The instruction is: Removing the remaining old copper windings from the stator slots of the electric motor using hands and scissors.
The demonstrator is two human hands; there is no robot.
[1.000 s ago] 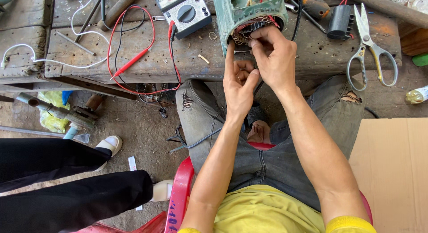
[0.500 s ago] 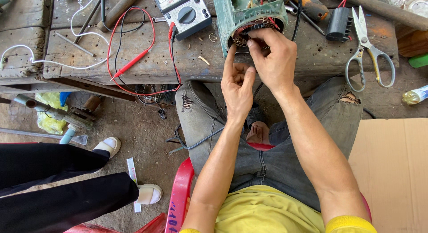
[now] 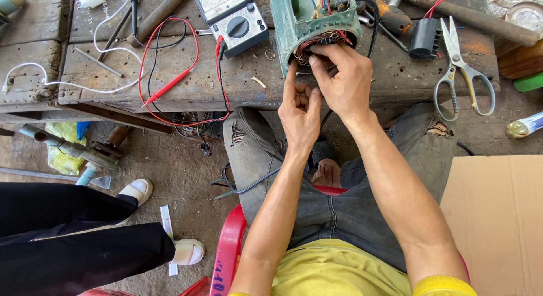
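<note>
Two hands at motor mouth on bench edge. Right hand fingers bent into windings, pinching them. Left hand just below, forefinger up against rim. Meter left, scissors right.

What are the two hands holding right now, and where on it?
Both hands work at the open end of the green motor housing, fingertips on its wires; an actual grip cannot be told.
</note>
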